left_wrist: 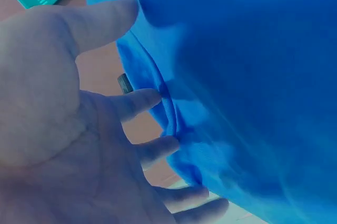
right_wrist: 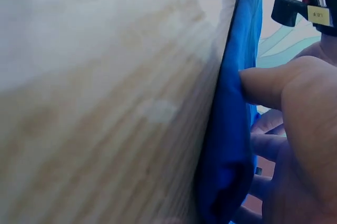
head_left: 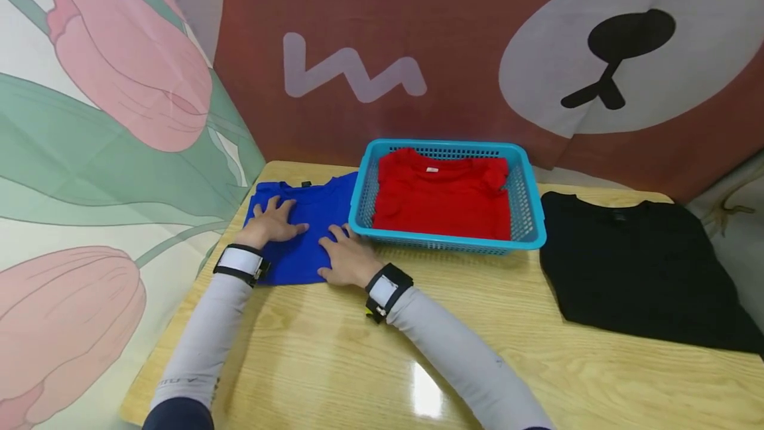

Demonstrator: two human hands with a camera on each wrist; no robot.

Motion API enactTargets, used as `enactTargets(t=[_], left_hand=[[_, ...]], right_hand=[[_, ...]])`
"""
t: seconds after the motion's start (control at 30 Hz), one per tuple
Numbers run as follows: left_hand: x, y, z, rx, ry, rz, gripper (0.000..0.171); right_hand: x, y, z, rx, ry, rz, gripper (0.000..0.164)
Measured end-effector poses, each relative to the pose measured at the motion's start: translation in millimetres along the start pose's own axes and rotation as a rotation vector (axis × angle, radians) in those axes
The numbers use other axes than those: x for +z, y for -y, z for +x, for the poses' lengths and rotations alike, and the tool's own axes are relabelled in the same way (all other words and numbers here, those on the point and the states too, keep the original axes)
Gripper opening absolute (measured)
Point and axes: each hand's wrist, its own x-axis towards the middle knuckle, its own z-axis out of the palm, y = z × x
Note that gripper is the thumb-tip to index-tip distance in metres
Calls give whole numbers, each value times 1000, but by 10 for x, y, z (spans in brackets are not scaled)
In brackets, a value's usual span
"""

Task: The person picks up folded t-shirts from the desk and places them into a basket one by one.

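Observation:
A blue T-shirt [head_left: 313, 208], folded into a flat rectangle, lies at the table's left side with its collar toward the wall. My left hand [head_left: 272, 223] rests on its left half, fingers spread. In the left wrist view, those fingertips touch the cloth near the collar, where a small dark tag [left_wrist: 125, 83] sticks out. My right hand [head_left: 351, 259] rests on the shirt's lower right part, fingers spread and close to the basket. The right wrist view has the thumb against the thick folded edge of the blue T-shirt [right_wrist: 227, 145].
Overlapping the shirt's right edge in the head view is a turquoise plastic basket [head_left: 447, 239] holding a folded red T-shirt [head_left: 444, 201]. A black T-shirt [head_left: 638, 271] lies spread on the wooden table [head_left: 310, 363] at right. Printed cloth [head_left: 453, 105] hangs behind the table.

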Motion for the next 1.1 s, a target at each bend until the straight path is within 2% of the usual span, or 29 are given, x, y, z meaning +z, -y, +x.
enactTargets(t=[0.17,0.37,0.47,0.77,0.93,1.1], left_hand=[[8,69,-34,-48,-4,-41,81],[60,156,-111,-140,-47,-80,79],[85,177,-141,-165,-65,-106,81],[72,283,-213,-230,-102,-145,107],[60,386,-239,-236,-97,-163,116],[56,471,-246,-254,-63,-185,125]], right_hand=[[32,25,-131,-7,-8,-32,67],[77,65,-282,-37,-29,-44,67],[86,89,-363,-55,-30,-58,68],[78,176,-572,-107,9,-80,72],[103,207,-660,-126,12,-76,72],[101,223,-737,-145,12,-81,72]])
